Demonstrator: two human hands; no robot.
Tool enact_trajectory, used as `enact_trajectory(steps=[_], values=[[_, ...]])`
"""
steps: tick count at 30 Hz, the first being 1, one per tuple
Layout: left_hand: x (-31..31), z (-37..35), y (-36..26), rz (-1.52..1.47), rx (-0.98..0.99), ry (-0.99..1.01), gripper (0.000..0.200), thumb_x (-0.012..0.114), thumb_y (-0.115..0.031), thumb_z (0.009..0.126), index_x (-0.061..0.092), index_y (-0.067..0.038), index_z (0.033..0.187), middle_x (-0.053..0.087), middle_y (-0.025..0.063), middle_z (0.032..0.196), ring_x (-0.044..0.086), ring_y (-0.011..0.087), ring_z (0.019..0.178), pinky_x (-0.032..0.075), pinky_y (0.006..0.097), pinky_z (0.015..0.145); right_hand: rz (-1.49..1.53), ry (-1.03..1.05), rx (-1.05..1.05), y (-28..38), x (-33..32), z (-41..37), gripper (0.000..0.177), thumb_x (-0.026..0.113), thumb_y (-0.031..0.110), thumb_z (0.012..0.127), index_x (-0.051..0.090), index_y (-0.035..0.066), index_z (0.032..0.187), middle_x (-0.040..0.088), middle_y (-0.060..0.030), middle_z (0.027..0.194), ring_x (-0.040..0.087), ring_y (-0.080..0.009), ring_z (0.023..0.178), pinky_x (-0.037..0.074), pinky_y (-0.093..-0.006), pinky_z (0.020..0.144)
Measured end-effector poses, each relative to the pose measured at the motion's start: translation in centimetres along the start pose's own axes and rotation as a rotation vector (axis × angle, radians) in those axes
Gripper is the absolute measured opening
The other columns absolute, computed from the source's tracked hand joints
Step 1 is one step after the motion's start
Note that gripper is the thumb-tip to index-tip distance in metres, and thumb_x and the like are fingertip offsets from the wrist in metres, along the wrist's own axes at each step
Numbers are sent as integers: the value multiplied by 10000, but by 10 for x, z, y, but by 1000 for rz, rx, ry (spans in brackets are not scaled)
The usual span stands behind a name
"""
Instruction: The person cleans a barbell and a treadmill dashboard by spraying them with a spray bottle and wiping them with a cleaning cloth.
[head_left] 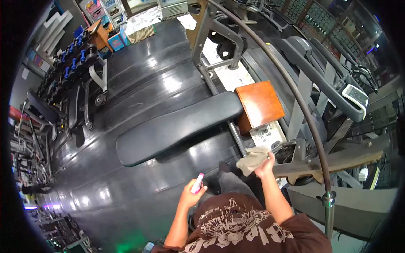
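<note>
My left hand [190, 196] is closed around a small white and pink bottle [197, 184], its pink end pointing up and away from me. In my right hand [265, 168] I grip a crumpled beige cloth [252, 160], which hangs out to the left of my fingers. Ahead of both hands lies a bench with a long black padded top [177, 126]; neither hand touches it. A reddish-brown wooden box [260, 103] stands against the bench's right end, beyond the cloth.
A long metal bar [291, 80] curves along my right side, down to an upright post [328, 215]. Treadmills [325, 80] stand behind it. Racks of blue and black dumbbells [74, 63] line the far left. Black rubber flooring [139, 84] surrounds the bench.
</note>
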State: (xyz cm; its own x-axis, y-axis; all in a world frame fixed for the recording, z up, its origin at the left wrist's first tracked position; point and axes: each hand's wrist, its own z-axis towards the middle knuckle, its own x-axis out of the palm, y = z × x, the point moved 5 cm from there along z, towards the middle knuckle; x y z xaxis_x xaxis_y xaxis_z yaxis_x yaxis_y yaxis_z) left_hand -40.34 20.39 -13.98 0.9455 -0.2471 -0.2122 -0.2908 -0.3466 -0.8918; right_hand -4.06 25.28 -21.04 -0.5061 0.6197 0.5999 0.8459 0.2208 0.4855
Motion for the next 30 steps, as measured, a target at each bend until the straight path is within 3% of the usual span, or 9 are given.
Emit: enact_trajectory(steps=[2,6,9,13,17,22,25,28,30], values=[[15,16,0,12,-72,8,268,794,-234,853,626,-58,967,600,-17,835,538,83,773,474,273,728,-85,6,-61,-6,-24,75,655,306,554,959,554,83,1339,578,-158,1369,531,-387,1265,381,-576,1077],[51,70,28,-27,-96,-5,306,810,-243,846,649,-64,1034,633,-13,842,592,98,807,496,277,774,-316,-479,71,0,-30,160,687,376,586,966,533,38,1351,591,-206,1340,544,-387,1252,390,-504,1081],[78,121,58,-85,-102,-6,329,802,-243,852,655,-52,1076,682,28,885,652,144,847,518,305,801,-1204,-553,-132,15,-73,242,722,414,580,968,469,-3,1391,574,-296,1315,540,-441,1242,394,-469,1068],[103,194,116,-126,-149,-6,310,797,-243,854,653,-49,1049,682,34,874,662,155,825,522,314,773,-1751,-404,-90,-1,-71,290,729,450,579,969,378,-22,1374,558,-406,1207,532,-521,1196,404,-490,1025],[128,248,198,-313,-186,-9,268,769,-216,875,639,-25,1011,676,73,846,649,161,775,513,308,734,-1838,-313,-110,-34,-88,331,621,486,540,962,405,25,1299,587,-389,1180,555,-540,1139,425,-516,985],[169,303,278,-409,-77,-55,195,776,-141,856,640,-24,932,659,50,778,631,120,715,499,278,675,-1894,-238,-86,-78,-139,397,569,512,460,978,424,20,1329,588,-370,1200,547,-519,1175,434,-489,991],[209,312,330,-457,-155,-47,173,770,-132,856,638,-29,901,631,19,751,590,81,677,481,262,636,-2007,-161,-175,-93,-167,442,555,512,450,990,399,37,1342,577,-404,1157,525,-552,1166,439,-518,974],[245,326,362,-454,-108,-6,174,762,-107,855,645,-24,954,646,49,776,616,117,677,487,276,633,-2006,0,-321,-108,-157,479,339,537,333,1008,402,46,1126,631,-357,970,589,-561,984,488,-541,781],[260,339,368,-461,-101,24,163,761,-102,852,644,-31,939,643,52,763,616,124,665,485,277,625,-2050,1,-347,-111,-148,501,346,547,344,1001,422,31,1079,632,-357,959,593,-557,974,488,-544,792]])
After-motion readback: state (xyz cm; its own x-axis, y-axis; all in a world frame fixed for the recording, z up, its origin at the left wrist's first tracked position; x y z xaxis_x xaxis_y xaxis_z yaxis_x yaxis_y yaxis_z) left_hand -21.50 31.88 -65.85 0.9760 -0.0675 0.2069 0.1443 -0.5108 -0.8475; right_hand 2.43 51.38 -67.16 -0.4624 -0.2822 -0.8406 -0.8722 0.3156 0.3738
